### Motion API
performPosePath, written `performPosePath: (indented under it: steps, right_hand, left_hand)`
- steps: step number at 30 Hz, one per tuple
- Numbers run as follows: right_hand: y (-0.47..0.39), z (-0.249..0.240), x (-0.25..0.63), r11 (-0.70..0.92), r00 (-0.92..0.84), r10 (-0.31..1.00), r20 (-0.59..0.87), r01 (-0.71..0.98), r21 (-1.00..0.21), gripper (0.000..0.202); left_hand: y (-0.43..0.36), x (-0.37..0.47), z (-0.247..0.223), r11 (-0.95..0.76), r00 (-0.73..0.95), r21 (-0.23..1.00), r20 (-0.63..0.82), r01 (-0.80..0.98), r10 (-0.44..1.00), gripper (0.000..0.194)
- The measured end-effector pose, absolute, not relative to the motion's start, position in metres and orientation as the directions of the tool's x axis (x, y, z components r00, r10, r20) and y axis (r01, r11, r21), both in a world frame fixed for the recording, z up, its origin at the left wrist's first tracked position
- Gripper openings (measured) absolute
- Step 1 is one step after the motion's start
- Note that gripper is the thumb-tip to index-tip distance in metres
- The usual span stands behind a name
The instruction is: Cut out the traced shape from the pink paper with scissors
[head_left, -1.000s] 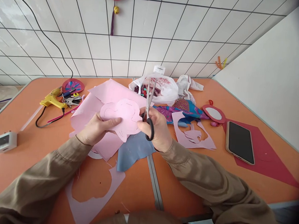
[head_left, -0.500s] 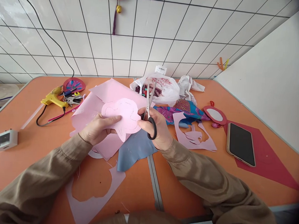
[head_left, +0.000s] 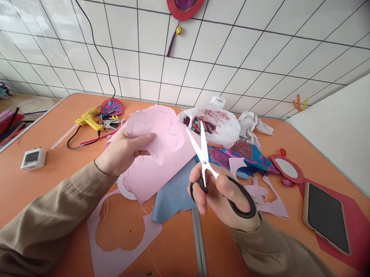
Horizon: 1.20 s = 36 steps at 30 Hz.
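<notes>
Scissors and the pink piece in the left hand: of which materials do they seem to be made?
Scissors: blades probably polished steel, since they shine brightly; handles likely moulded plastic, smooth black loops.
Pink piece: perhaps felt or similar soft sheet, matte, thin and slightly curved; thick paper cannot be excluded.

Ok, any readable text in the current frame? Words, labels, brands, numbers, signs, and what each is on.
Nothing legible.
Plastic bag: red print, too blurred to read.
White tag behind it: dark print, too small.
Patterned cloth: sign-like motif, unclear.
Pink piece: drawn lines, no lettering visible.
Scissors: no marking visible.
</notes>
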State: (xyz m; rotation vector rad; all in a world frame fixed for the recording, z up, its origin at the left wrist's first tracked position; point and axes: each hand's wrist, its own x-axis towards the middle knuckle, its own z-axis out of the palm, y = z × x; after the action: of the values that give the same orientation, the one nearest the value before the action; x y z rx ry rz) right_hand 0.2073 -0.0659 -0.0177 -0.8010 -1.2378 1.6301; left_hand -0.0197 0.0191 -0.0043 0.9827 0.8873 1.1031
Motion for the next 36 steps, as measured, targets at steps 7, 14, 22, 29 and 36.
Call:
performPosePath:
  steps: [7, 14, 22, 29, 36]
  right_hand:
    - [-0.070, -0.017, 0.204, -0.188, -0.466, 0.883, -0.060, -0.233, -0.954, 0.049]
    - [-0.071, -0.021, 0.200, -0.241, -0.488, 0.867, -0.099, -0.237, -0.941, 0.050]
    - [-0.072, -0.021, 0.199, -0.256, -0.483, 0.868, -0.115, -0.238, -0.937, 0.050]
    - [-0.071, -0.026, 0.202, -0.213, -0.500, 0.862, -0.078, -0.219, -0.952, 0.050]
    - [-0.071, -0.027, 0.203, -0.232, -0.501, 0.861, -0.084, -0.242, -0.942, 0.047]
  left_hand:
    - [0.021, -0.024, 0.004, 0.087, 0.165, 0.943, -0.035, -0.323, 0.986, 0.016]
    - [0.021, -0.024, 0.004, 0.087, 0.178, 0.945, -0.031, -0.315, 0.984, 0.016]
    - [0.021, -0.024, 0.006, 0.134, 0.207, 0.945, -0.073, -0.298, 0.976, 0.012]
    - [0.022, -0.025, 0.006, 0.144, 0.241, 0.944, -0.072, -0.298, 0.968, 0.022]
    - [0.022, -0.025, 0.005, 0.104, 0.233, 0.954, -0.037, -0.282, 0.972, 0.018]
